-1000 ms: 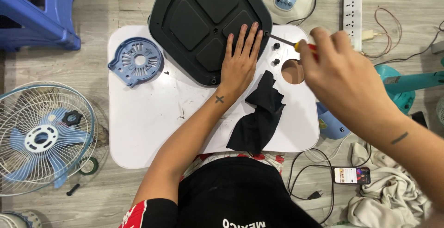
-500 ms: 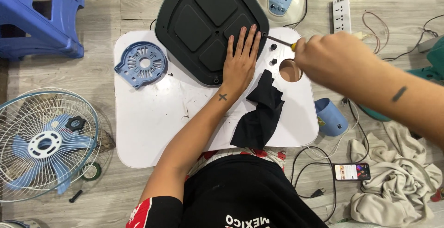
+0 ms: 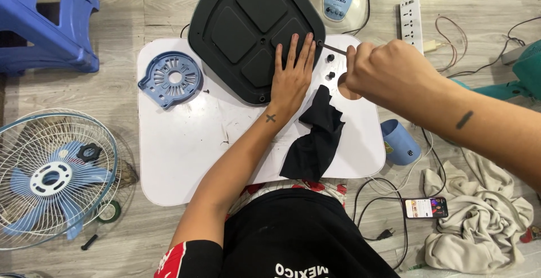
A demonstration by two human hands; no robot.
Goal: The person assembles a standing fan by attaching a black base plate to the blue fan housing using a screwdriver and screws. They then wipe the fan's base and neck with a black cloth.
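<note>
While the left hand is lying flat with spread fingers on the dark plastic base, the right hand is closing in a fist around a screwdriver, its tip touching the base edge. That base is resting at 12 o'clock on the white worktop, with a black cloth at 4 o'clock of the left hand.
</note>
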